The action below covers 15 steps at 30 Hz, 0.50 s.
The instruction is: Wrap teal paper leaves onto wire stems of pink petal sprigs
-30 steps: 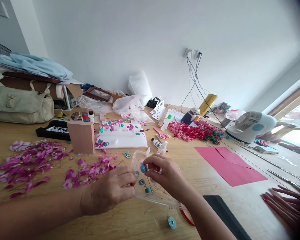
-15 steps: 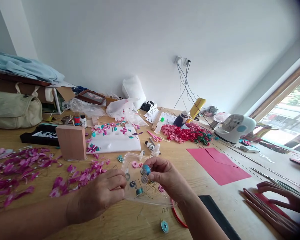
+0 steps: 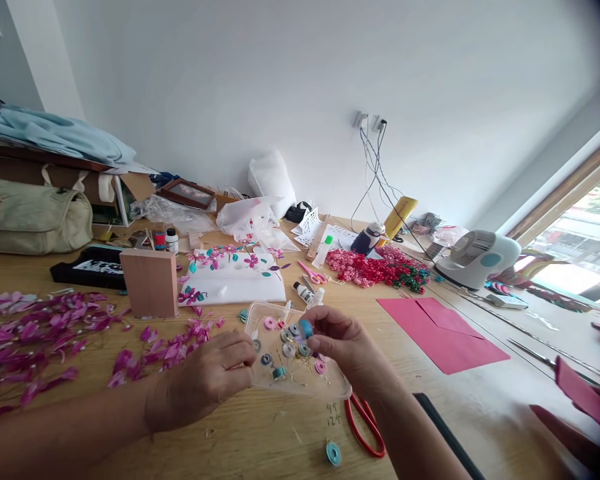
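My left hand (image 3: 213,373) pinches the left rim of a clear plastic box (image 3: 325,388). Inside lie several small thread bobbins, among them a pink bobbin (image 3: 269,323) and a teal bobbin (image 3: 279,373), with thin gold wire bits. Above the box's right side, my right hand (image 3: 337,340) holds a blue bobbin (image 3: 306,328) between thumb and fingers. On the table in front of the box lies another teal bobbin (image 3: 333,454). Red-handled scissors (image 3: 367,427) are partly hidden by the box and my right forearm.
Purple-pink petals (image 3: 35,333) spread over the left, beside a wooden block (image 3: 150,283). Red paper (image 3: 443,337) lies to the right, near a white fan (image 3: 480,257). At the far right, another person's hand (image 3: 570,433) is beside a folded red paper piece (image 3: 583,393).
My right hand has shifted slightly right and up with the blue bobbin, uncovering more bobbins in the box. The other person's hands have lifted the red paper piece from the table.
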Each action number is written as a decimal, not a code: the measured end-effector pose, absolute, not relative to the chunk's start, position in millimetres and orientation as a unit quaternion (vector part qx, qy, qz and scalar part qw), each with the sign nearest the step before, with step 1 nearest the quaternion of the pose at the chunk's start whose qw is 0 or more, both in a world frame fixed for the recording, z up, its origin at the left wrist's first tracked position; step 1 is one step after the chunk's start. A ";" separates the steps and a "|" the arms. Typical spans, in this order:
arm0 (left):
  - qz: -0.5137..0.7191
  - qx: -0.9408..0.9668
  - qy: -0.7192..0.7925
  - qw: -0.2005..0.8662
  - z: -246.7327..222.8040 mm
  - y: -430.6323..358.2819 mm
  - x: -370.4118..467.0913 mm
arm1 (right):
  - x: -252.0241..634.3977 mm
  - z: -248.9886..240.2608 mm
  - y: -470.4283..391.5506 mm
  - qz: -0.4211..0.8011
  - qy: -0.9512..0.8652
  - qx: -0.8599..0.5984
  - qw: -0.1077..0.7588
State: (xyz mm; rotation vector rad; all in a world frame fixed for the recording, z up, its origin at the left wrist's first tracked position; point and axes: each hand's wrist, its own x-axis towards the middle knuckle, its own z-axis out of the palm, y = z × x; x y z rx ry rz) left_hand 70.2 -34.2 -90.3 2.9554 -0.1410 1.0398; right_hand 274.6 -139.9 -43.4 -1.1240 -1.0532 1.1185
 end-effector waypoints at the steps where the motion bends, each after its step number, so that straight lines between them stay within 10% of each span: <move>1: 0.339 0.939 -0.053 0.026 -91.1 -32.0 70.4 | 277.2 -39.6 -141.8 0.454 -0.450 -0.488 0.594; 15: 0.351 0.930 -0.046 0.096 -100.3 -22.1 71.0 | 283.1 -14.2 -139.4 0.426 -0.403 -0.522 0.619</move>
